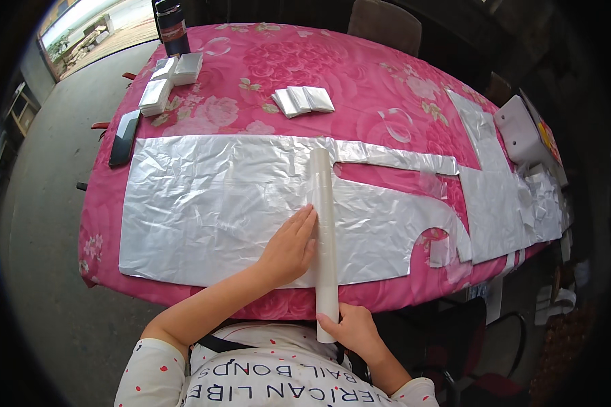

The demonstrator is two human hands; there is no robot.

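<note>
A thin, silvery-white plastic apron lies spread across the table, its straps and curved cutouts at the right end. Across its middle rests a long pale tube, its near end sticking out past the table's front edge. My left hand lies flat on the plastic just left of the tube, fingers stretched out together, the fingertips close to or touching its side. With thumb and fingers, my right hand grips the tube's near end.
Folded plastic packets lie beyond the apron, and stacked ones at the far left near a phone and a dark flask. More plastic sheets and a white box occupy the right end. A pink floral cloth covers the table.
</note>
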